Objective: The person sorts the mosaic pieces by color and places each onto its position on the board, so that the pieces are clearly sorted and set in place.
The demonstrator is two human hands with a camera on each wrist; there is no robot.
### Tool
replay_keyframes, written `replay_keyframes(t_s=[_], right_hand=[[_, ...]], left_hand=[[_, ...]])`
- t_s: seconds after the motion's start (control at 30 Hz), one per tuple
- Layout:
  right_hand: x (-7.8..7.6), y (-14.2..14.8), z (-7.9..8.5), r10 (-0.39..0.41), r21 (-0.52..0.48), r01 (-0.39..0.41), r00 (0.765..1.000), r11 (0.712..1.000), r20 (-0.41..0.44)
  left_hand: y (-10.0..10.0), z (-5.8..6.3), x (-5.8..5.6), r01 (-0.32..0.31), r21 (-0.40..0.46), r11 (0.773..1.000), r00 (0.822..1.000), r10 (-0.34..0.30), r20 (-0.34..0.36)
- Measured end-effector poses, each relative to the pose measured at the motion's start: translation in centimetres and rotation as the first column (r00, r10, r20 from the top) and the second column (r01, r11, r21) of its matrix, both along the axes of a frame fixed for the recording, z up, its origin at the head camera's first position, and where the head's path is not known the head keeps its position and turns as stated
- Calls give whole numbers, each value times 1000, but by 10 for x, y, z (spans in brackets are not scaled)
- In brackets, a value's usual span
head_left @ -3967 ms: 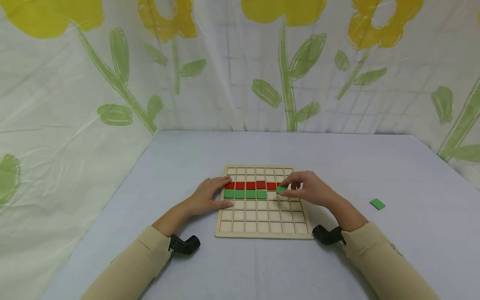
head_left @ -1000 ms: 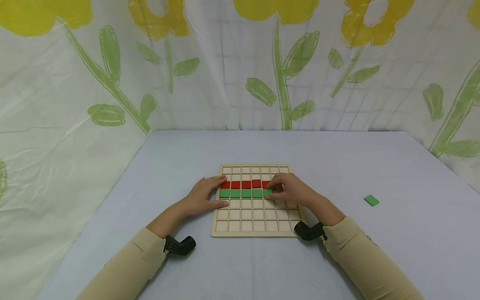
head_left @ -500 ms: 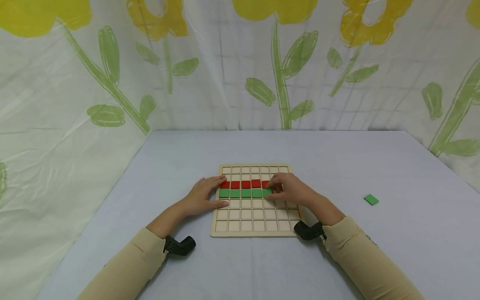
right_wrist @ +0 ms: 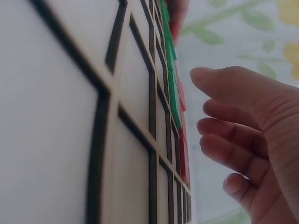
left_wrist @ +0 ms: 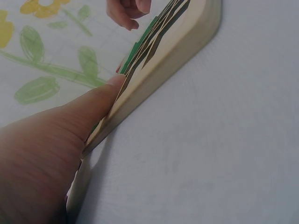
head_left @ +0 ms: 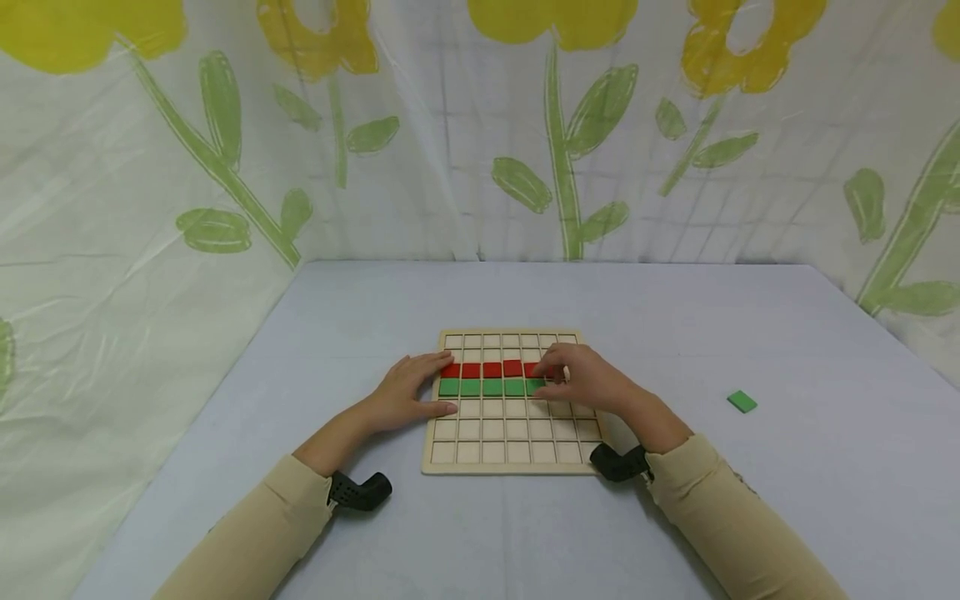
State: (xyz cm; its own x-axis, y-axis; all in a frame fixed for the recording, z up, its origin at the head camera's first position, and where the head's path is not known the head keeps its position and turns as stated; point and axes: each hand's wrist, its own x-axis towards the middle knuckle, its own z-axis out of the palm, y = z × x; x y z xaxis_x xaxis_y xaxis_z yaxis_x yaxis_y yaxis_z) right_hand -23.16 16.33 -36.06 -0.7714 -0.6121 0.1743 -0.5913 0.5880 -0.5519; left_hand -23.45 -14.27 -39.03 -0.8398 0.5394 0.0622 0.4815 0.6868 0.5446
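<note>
A wooden grid board [head_left: 517,468] lies on the table with a row of red square tiles [head_left: 492,369] and, just nearer, a row of green ones. My left hand [head_left: 405,392] rests on its left edge, fingers and thumb spread; in the left wrist view the thumb [left_wrist: 100,100] lies over the rim. My right hand [head_left: 588,382] hovers at the rightmost green tile [head_left: 535,387] of the row. In the right wrist view a gap separates its loosely bent fingers from the green tile [right_wrist: 173,100], and they hold nothing. One red tile [head_left: 512,367] sits slightly askew.
A single green tile [head_left: 742,402] lies on the table [head_left: 675,333] to the right of the board. Behind the table hangs a flower-patterned white curtain [head_left: 420,167]. Black wrist devices [head_left: 362,492] sit at both cuffs.
Four seconds ago my right hand pinched a green tile farther right over the board. That tile now ends the green row, let go. The left hand stays on the board's edge.
</note>
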Motion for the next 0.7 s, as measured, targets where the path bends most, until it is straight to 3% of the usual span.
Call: replay_keyframes(t_s=[0.4, 0.7], right_hand=[[-1, 38, 4, -194, -67, 196, 980, 978, 36], [-2, 63, 9, -276, -115, 281, 959, 953, 58]], left_hand=[[2, 3, 2, -2, -6, 1000, 1000, 2, 7], [0, 1, 2, -6, -8, 1000, 1000, 6, 2]])
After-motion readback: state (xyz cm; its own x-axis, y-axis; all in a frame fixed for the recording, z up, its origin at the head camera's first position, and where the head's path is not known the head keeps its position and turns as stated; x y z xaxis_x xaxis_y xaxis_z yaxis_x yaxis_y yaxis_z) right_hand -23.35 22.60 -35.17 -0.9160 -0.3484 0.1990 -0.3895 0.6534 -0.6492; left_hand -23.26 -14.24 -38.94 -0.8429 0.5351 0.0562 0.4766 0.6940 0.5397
